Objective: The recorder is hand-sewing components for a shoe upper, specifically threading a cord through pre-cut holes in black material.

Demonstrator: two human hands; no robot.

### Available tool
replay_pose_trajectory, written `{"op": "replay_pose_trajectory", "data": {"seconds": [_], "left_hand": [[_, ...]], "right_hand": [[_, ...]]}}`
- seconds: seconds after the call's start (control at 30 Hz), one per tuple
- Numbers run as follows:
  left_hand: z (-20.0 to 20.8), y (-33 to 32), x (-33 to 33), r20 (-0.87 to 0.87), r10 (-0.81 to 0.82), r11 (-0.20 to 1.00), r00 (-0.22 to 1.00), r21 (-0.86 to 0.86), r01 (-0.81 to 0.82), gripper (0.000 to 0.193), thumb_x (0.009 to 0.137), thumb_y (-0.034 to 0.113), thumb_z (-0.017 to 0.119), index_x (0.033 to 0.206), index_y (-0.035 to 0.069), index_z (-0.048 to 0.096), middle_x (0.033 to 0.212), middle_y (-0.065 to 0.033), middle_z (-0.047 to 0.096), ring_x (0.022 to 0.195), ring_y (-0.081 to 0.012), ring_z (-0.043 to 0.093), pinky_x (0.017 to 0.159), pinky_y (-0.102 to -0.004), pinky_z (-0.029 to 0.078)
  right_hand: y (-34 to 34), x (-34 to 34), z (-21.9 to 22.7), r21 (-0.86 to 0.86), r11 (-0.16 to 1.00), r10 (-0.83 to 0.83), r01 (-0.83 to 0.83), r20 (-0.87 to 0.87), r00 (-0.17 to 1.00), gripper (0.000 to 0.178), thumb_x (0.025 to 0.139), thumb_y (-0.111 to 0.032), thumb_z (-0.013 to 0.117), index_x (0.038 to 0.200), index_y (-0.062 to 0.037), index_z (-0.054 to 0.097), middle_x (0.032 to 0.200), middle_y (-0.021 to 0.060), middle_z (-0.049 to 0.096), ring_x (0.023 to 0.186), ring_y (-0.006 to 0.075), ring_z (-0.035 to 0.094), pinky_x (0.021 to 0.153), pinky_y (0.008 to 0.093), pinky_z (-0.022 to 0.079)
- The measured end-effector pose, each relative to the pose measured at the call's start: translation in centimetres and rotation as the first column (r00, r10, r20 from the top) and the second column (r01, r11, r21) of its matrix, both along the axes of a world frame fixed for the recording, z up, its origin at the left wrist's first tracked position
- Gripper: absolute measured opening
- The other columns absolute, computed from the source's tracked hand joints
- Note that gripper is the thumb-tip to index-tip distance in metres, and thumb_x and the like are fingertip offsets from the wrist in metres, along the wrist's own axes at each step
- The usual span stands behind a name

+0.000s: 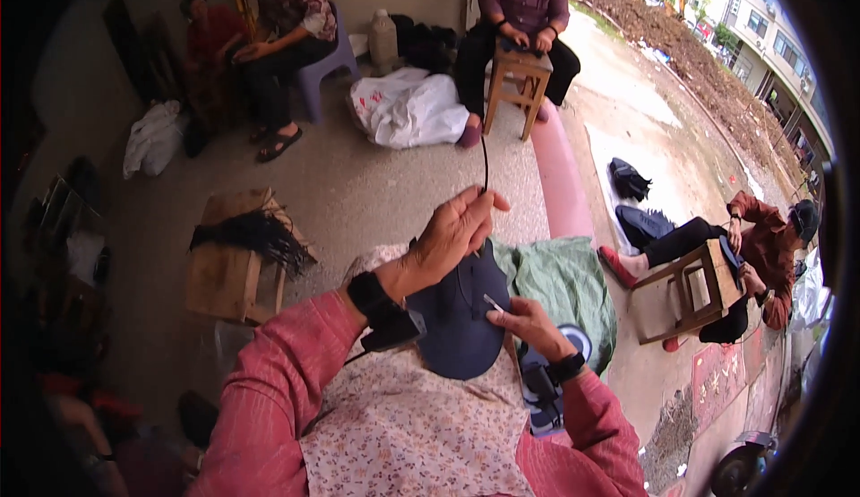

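A dark navy rounded piece [459, 346] lies on my lap, over a floral apron [412, 434]; I cannot make out its kind. Above its far end, my left hand [455, 235] pinches a thin black cord [486, 164] that sticks up past the fingers. At the piece's right edge, my right hand [535, 328] is closed on a small slim tool with a pale metal tip [490, 301], which points at the piece. Where the cord's lower end goes is hidden by the left hand. A green cloth [573, 286] drapes beside my right hand.
A wooden stool [219, 273] holding a bundle of black cords [255, 235] stands ahead on the left. White sacks [408, 107] lie farther off. Several people sit around; one works at a wooden stool [690, 295] on the right. Dark pieces [640, 224] lie on a sheet.
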State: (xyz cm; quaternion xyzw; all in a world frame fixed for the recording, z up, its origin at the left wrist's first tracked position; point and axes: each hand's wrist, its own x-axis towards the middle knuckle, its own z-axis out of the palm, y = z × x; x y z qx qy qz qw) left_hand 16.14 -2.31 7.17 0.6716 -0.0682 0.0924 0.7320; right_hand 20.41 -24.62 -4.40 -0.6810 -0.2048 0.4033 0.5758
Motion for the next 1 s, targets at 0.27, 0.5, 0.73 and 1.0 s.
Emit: {"op": "replay_pose_trajectory", "data": {"seconds": [0.27,0.5,0.73,1.0], "left_hand": [[-0.1,1.1,0.5,-0.028,-0.072,0.997,0.997,0.006,0.072,0.04,0.107,0.038,0.038,0.111,0.004,0.058,0.069,0.0043,0.047,0.057,-0.0042,0.043,0.054,-0.0186,0.039],[0.2,0.7,1.3,0.064,-0.097,0.995,0.993,0.0,0.097,0.04,0.105,0.034,0.045,0.123,0.001,0.059,0.096,-0.0063,0.069,0.088,-0.0099,0.062,0.078,-0.0234,0.05],[0.8,0.7,0.3,0.019,-0.015,0.999,1.0,0.039,0.014,0.041,0.103,0.034,0.049,0.127,0.002,0.06,0.104,-0.0063,0.069,0.098,-0.0087,0.059,0.087,-0.0243,0.047],[1.2,0.9,-0.1,-0.079,-0.029,0.998,0.996,0.049,0.033,0.037,0.101,0.033,0.054,0.122,0.004,0.065,0.116,-0.0028,0.066,0.104,-0.0082,0.058,0.085,-0.0242,0.048]], "right_hand": [[-0.9,1.9,-1.4,0.167,0.925,-0.373,0.341,0.233,0.898,0.016,0.088,-0.013,0.074,0.094,0.0015,0.068,0.08,-0.0034,0.063,0.068,0.0017,0.052,0.057,0.0189,0.04],[3.5,0.0,2.5,0.297,0.953,-0.089,0.065,0.068,0.994,0.028,0.091,-0.005,0.066,0.119,-0.0017,0.065,0.109,-0.0006,0.067,0.096,0.0046,0.058,0.081,0.0199,0.047],[5.9,-0.7,7.3,0.416,0.886,-0.182,0.204,-0.092,0.979,0.032,0.093,-0.007,0.064,0.125,0.0007,0.061,0.119,0.0071,0.066,0.107,0.0109,0.06,0.093,0.0243,0.046],[7.3,-0.7,6.9,0.625,0.756,-0.161,0.191,-0.105,0.981,0.027,0.093,-0.004,0.064,0.119,0.0047,0.063,0.11,0.01,0.069,0.104,0.0136,0.063,0.092,0.0257,0.049]]}}
